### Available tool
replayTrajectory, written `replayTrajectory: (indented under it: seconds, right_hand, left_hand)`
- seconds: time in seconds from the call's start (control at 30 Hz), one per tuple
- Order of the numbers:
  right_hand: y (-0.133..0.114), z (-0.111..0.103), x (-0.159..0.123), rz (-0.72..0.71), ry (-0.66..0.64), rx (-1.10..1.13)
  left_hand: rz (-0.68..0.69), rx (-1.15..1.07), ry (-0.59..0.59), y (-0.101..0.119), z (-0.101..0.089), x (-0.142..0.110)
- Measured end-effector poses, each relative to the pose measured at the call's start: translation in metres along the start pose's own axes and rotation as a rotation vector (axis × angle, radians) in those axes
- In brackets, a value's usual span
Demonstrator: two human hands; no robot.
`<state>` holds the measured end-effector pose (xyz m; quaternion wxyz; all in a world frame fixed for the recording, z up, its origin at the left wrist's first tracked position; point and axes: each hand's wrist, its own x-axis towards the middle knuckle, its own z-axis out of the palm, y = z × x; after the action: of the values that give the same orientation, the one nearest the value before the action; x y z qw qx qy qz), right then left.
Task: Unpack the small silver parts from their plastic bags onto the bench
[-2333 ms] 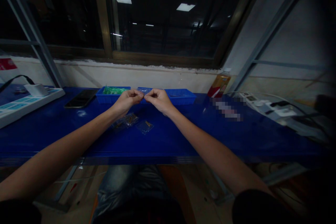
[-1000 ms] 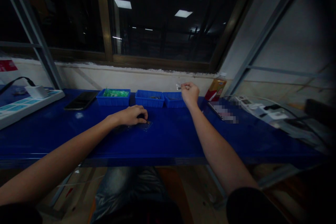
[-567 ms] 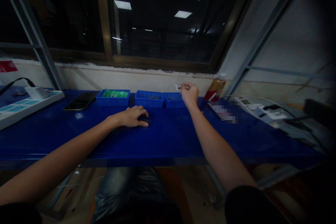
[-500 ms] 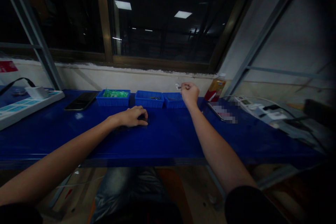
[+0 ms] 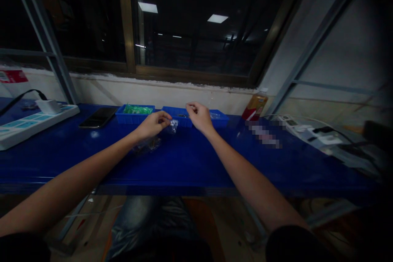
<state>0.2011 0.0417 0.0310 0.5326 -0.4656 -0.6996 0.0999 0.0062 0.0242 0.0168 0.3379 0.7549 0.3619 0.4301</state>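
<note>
My left hand (image 5: 152,124) is lifted a little above the blue table (image 5: 190,159) and pinches a small clear plastic bag (image 5: 173,125) by its edge. My right hand (image 5: 200,116) hovers just to its right, over the middle blue tray (image 5: 179,117), with thumb and fingertips pinched together; what they hold is too small and dark to make out. Other small clear bags (image 5: 148,145) with tiny parts lie on the table under my left wrist. A blue tray with green pieces (image 5: 135,113) stands to the left and another blue tray (image 5: 220,118) to the right.
A dark phone (image 5: 98,117) lies left of the trays. A white board (image 5: 27,124) with a cabled box sits at far left. A bottle (image 5: 256,107) stands by the wall, with a white power strip and cables (image 5: 310,127) at right. Dark windows are behind.
My left hand has lifted from the table with a clear bag. My right hand has come down and left from beside the bottle to the middle tray, close to the left hand.
</note>
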Motion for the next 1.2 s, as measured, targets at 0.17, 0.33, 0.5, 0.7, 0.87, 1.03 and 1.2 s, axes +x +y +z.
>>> replayTrajectory:
  seconds: [0.17, 0.33, 0.5, 0.7, 0.87, 1.03, 1.2]
  right_hand:
    - [-0.031, 0.041, -0.028, 0.051, -0.323, 0.312]
    - [-0.024, 0.045, -0.029, 0.017, -0.207, 0.225]
    - [-0.021, 0.034, -0.019, 0.066, -0.135, 0.204]
    - [-0.03, 0.034, -0.025, 0.22, -0.265, 0.365]
    - [-0.033, 0.035, -0.029, 0.276, -0.317, 0.463]
    - [-0.034, 0.034, -0.025, 0.286, -0.247, 0.483]
    - [-0.032, 0.034, -0.023, 0.258, -0.213, 0.473]
  left_hand:
    - [-0.144, -0.329, 0.284, 0.003, -0.006, 0.003]
    - [-0.207, -0.336, 0.213, 0.004, -0.002, -0.001]
    - [-0.216, -0.204, 0.014, 0.013, 0.002, -0.004]
    - [-0.206, -0.106, 0.153, 0.01, -0.005, -0.004]
    - [-0.239, -0.345, 0.136, 0.009, -0.003, -0.004]
    - [-0.225, -0.503, 0.133, 0.007, 0.0, -0.001]
    - [-0.21, -0.51, 0.14, 0.005, -0.003, 0.0]
